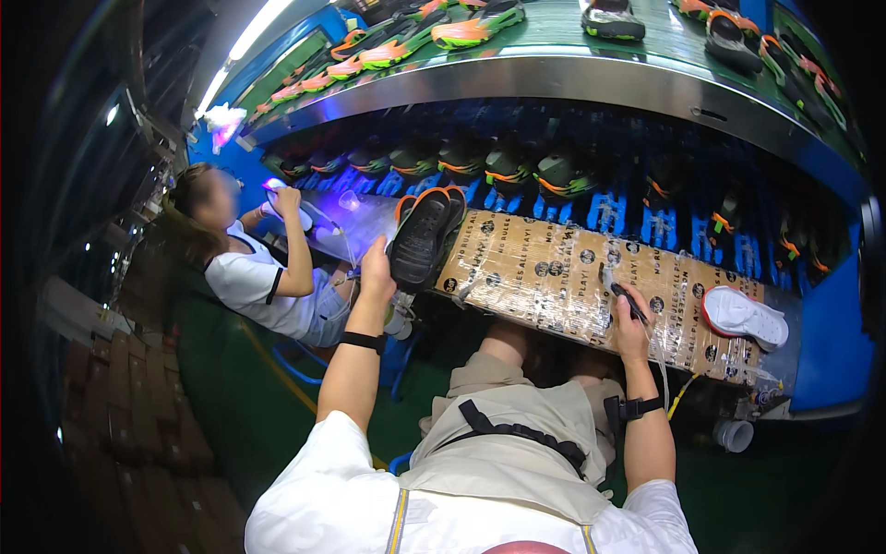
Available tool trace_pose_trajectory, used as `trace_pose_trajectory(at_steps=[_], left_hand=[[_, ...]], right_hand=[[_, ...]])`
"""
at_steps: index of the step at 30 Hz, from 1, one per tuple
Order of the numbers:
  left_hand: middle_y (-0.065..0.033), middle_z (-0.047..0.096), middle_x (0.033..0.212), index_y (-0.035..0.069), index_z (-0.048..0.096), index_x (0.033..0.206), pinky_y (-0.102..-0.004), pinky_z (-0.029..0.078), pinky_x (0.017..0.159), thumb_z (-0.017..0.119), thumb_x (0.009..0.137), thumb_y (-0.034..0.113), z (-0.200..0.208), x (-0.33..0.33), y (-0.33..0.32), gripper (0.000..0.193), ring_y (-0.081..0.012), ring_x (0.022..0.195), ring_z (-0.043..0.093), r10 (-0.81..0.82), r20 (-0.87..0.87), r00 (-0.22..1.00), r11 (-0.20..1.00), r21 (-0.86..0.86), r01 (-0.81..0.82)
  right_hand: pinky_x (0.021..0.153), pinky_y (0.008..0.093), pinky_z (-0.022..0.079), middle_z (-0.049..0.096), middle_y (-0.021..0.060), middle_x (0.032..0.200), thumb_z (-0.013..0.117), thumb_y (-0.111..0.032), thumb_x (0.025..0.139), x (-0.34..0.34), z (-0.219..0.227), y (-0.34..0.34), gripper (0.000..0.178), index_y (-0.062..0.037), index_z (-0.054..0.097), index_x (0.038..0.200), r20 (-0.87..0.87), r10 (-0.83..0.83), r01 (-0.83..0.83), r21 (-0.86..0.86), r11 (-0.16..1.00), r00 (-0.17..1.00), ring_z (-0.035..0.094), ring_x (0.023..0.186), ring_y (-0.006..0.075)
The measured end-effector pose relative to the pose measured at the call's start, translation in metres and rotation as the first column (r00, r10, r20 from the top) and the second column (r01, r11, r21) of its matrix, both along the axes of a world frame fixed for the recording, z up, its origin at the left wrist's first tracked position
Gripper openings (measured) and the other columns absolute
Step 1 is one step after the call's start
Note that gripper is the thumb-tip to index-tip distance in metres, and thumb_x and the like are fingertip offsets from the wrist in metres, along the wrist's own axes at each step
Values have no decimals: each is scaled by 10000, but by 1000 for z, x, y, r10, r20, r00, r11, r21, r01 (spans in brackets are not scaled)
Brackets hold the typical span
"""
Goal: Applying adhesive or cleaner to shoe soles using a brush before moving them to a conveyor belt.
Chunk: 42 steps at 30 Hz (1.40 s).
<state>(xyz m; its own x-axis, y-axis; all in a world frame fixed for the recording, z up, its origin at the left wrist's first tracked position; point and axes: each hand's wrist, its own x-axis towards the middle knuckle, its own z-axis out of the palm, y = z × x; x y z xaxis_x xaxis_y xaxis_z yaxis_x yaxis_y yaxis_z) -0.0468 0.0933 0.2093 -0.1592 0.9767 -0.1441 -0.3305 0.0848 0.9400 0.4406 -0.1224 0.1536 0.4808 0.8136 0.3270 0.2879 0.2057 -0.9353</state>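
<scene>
My left hand point(377, 268) grips a dark clog-like shoe point(425, 242) with orange edging and raises it over the left end of the bench, black sole side toward me. Closed around a slim black pen-like tool point(618, 291), my right hand point(634, 325) hovers at the bench's front edge. A thin pale cord hangs down from that hand. Apart from the shoe, the tool's tip points up and away over the printed cardboard. A white shoe-shaped piece point(746, 316) with a red rim lies on the bench to the right.
Taped brown cardboard point(554, 268) covers the bench. Behind it, dark shoes point(565, 174) sit along blue racks. A green shelf above carries orange and green shoes point(475, 28). At left sits a co-worker point(268, 277) holding a glowing purple light. A white cup-like container point(734, 434) hangs below right.
</scene>
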Motion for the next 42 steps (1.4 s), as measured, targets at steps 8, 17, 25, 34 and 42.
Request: trace_pose_trajectory(at_steps=[8, 17, 25, 34, 42], left_hand=[[-237, 663, 1309, -33, 658, 1300, -425, 493, 1059, 699, 953, 151, 35, 47, -93, 395, -356, 1243, 632, 572, -759, 312, 806, 590, -45], [-251, 740, 1029, -24, 710, 1150, -429, 588, 804, 665, 956, 229, -51, -63, -341, 322, -382, 917, 737, -242, -956, 166, 950, -198, 244], [-252, 769, 1055, -32, 623, 1384, -474, 606, 884, 655, 964, 383, -140, -83, -471, 592, -408, 892, 770, -445, -601, 664, 615, -744, -261], [-294, 724, 1211, -44, 779, 1090, -472, 531, 1050, 624, 938, 505, -185, -91, -455, 590, -436, 1218, 674, -593, -674, 441, 504, -737, -451], [-281, 718, 1245, -13, 768, 1139, -461, 532, 1050, 604, 931, 522, -169, -87, -441, 596, -426, 1214, 677, -678, -596, 429, 340, -773, -536]], right_hand=[[673, 241, 428, 632, -11, 926, 610, -185, 1074, 14, -45, 2, 277, -16, 679, 1282, -313, 113, -126, -20, 992, 943, 524, 758, 74], [625, 186, 374, 618, -18, 966, 599, -181, 1091, 24, -63, 14, 317, 4, 646, 1344, -398, 122, -87, 106, 991, 909, 468, 722, 36], [562, 219, 290, 525, -76, 808, 566, -242, 1107, 33, -70, 22, 371, -10, 643, 1386, -125, 7, 0, 57, 998, 992, 363, 644, 26], [572, 184, 303, 488, -78, 799, 580, -240, 1101, 31, -72, 11, 398, -11, 612, 1425, -339, 93, -93, 16, 995, 936, 380, 652, 18], [547, 181, 347, 573, -21, 805, 603, -217, 1070, 11, -46, -15, 373, -14, 636, 1382, -400, 211, -225, 13, 974, 892, 432, 612, 37]])
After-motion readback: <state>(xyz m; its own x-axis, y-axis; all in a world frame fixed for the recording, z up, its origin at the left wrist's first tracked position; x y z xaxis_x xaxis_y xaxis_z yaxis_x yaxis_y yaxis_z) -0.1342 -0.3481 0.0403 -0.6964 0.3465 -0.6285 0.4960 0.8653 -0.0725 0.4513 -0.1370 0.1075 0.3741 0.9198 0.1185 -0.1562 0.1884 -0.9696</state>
